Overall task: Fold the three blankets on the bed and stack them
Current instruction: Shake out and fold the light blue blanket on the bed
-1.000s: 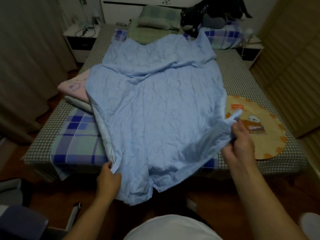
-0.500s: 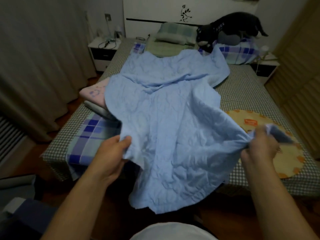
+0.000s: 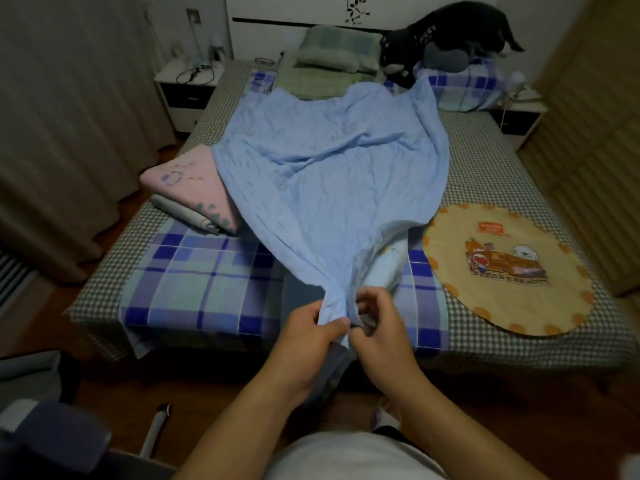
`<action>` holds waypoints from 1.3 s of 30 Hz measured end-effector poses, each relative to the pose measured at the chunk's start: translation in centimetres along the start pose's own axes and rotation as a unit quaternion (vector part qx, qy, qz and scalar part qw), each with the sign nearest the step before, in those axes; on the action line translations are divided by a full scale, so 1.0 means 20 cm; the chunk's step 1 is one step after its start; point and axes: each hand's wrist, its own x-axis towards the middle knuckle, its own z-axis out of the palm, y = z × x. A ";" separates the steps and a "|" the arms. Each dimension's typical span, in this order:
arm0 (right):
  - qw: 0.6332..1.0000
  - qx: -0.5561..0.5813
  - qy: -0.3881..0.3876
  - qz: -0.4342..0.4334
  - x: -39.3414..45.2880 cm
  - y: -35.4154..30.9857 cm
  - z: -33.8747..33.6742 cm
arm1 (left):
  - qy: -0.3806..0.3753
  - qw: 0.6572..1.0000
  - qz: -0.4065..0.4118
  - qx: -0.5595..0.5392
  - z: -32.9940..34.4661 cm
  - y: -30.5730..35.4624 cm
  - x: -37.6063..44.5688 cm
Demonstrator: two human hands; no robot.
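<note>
A light blue blanket (image 3: 332, 174) lies lengthwise down the middle of the bed, its near end gathered into a narrow bunch at the foot. My left hand (image 3: 308, 344) grips that bunch from the left. My right hand (image 3: 381, 327) pinches the same corners from the right, touching the left hand. A folded pink blanket (image 3: 194, 188) rests on a folded white one at the bed's left edge, partly under the blue blanket. A blue plaid blanket (image 3: 194, 271) is spread flat under them across the foot.
A round orange mat (image 3: 505, 268) lies on the checked bedsheet (image 3: 485, 168) at the right. A green pillow (image 3: 336, 50), a plaid pillow and a black cat (image 3: 446, 32) sit at the headboard. Nightstands flank the bed; a curtain hangs left, a wardrobe stands right.
My hands, held wide apart with the blanket's near edge stretched between them, have come together at the foot of the bed, bringing the two near corners into one bunch.
</note>
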 end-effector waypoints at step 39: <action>0.982 -0.123 -0.028 -0.140 -0.09 0.01 -0.03 | 0.106 0.981 0.045 0.156 0.07 0.07 -0.02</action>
